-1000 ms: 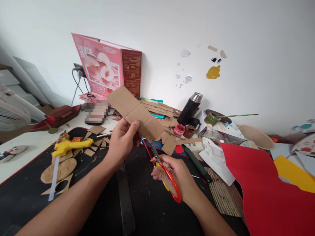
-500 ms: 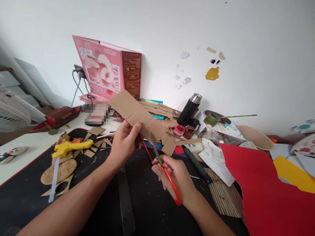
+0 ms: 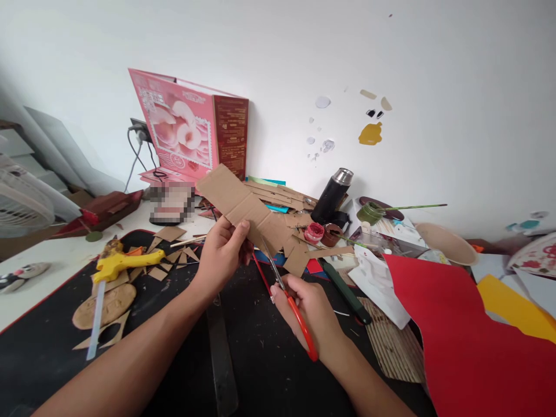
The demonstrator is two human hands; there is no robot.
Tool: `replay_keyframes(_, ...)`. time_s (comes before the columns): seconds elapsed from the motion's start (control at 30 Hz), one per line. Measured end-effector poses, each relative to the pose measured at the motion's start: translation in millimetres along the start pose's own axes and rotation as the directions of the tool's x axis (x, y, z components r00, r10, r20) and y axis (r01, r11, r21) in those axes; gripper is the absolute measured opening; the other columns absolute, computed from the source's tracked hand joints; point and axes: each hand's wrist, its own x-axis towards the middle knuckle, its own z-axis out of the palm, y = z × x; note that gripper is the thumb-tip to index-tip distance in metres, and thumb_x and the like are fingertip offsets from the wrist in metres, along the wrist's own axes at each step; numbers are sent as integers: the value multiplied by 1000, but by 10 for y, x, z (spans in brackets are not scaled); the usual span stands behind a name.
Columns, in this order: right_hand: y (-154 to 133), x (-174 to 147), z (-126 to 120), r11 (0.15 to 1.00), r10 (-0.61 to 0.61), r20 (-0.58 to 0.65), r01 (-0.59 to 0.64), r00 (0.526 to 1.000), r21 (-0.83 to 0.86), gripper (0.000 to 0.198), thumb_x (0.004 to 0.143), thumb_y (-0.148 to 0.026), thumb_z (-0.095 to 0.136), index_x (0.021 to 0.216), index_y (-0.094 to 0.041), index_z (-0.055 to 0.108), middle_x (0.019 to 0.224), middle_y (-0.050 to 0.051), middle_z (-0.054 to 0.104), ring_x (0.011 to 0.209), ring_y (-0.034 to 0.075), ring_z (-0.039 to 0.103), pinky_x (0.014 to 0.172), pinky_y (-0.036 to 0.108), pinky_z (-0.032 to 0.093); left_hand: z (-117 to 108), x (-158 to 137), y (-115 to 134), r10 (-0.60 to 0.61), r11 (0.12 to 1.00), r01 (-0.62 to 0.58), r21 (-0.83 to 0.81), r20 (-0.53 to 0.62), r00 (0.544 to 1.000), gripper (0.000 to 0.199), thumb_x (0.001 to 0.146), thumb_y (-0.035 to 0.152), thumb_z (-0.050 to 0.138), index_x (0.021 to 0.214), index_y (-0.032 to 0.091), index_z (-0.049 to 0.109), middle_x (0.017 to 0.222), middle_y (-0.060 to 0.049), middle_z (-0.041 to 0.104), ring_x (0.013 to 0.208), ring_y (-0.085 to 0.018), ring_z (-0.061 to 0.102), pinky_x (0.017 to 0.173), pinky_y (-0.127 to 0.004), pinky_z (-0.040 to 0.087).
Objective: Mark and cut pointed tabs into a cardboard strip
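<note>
My left hand (image 3: 226, 246) pinches the lower edge of a long strip of brown cardboard (image 3: 232, 197), thumb on top and fingers beneath. Creases cross the strip near its middle, and it slants down to the right in the air above the black mat. Red-handled scissors (image 3: 299, 321) are in my right hand (image 3: 310, 307), which is closed round the handles. Their blades point up and left, with the tips at the strip's lower edge just right of my left thumb. Whether the blades bite into the cardboard I cannot make out.
A yellow glue gun (image 3: 115, 263) lies left among cardboard scraps. A metal ruler (image 3: 221, 353) rests on the black mat (image 3: 174, 370). Behind stand a pink box (image 3: 178, 121), a black flask (image 3: 332, 194) and paint jars (image 3: 313, 233). Red paper (image 3: 473, 341) and a green cutter (image 3: 345, 292) lie right.
The scissors' handles have drawn closer together as my right hand closed. The cardboard strip and my left hand stay nearly in place; the whole view has shifted slightly.
</note>
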Motion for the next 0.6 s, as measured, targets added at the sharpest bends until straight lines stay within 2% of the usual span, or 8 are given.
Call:
replay_keyframes(0.3,17,8,23,1000,9,-23,-10,1000,-24,34,101,-46,62,78,-21,63,60,-4,47,55,13,38,51,25,31,12,-4,-9,-57,998,57,2,23,998,50,90,65,80,101,24,54,55,7,64,34,-11,52,33,-18,33)
replay_keyframes(0.47,3,-1,29,999,12,-27,-13,1000,-46,32,101,-44,62,78,-20,63,61,-4,49,55,13,43,53,24,35,5,2,-34,-35,999,35,-2,25,999,47,91,63,80,97,24,54,55,6,64,33,-11,52,32,-19,31)
replay_keyframes(0.6,25,7,37,1000,20,-8,-20,1000,4,33,102,-47,62,81,-22,64,54,-5,47,45,13,46,47,24,35,7,0,-26,-38,999,38,-5,27,999,47,91,63,80,98,24,54,55,7,64,33,-12,52,32,-19,32)
